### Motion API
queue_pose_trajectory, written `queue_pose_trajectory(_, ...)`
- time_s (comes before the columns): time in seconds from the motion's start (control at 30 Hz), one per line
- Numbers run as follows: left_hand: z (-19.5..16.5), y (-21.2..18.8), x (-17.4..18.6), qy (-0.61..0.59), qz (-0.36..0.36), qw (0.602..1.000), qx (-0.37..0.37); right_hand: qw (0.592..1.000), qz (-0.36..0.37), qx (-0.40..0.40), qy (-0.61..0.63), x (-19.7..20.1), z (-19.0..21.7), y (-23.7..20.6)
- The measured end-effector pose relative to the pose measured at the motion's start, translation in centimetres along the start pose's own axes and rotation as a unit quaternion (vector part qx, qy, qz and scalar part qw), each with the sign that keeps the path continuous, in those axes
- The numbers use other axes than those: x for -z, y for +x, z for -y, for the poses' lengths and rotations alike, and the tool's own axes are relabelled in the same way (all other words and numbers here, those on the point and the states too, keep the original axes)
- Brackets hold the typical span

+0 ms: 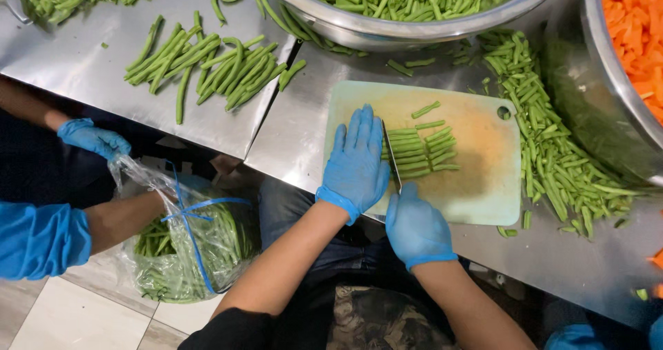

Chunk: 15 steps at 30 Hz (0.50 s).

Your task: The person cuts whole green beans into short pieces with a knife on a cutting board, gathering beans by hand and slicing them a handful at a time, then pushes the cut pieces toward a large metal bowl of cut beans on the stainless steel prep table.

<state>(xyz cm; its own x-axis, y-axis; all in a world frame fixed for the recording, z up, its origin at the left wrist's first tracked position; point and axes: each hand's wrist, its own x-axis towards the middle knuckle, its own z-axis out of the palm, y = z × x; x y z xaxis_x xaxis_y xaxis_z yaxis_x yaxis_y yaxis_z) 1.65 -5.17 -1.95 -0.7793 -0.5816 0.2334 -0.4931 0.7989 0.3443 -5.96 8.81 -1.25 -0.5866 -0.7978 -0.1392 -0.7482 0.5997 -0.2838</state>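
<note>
On the near edge of the steel table point(304, 143), a pale green cutting board point(483, 177) carries a bundle of green beans point(418, 153), trimmed and lying side by side. Left hand point(356, 160), blue-gloved, lies flat with fingers spread over the beans' left ends. Right hand point(416, 227), also gloved, is closed around a knife point(392, 162), blade upright against the bundle. Below the table's left edge, a clear plastic bag point(186, 246) with blue tie holds beans; a co-worker's gloved hand point(93, 138) grips its mouth.
</note>
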Motion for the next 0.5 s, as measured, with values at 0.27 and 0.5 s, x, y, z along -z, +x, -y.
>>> queue_pose_trajectory(0.27,-0.3,0.1,-1.3,0.045,0.038,0.998,0.016,1.0,-0.017,0.008,-0.001,-0.1,0.2,0.0)
queue_pose_trajectory(0.5,-0.8,0.2,-2.1,0.07,0.047,0.996,0.043,0.999,-0.034,-0.001,-0.002,0.1,0.8,-0.1)
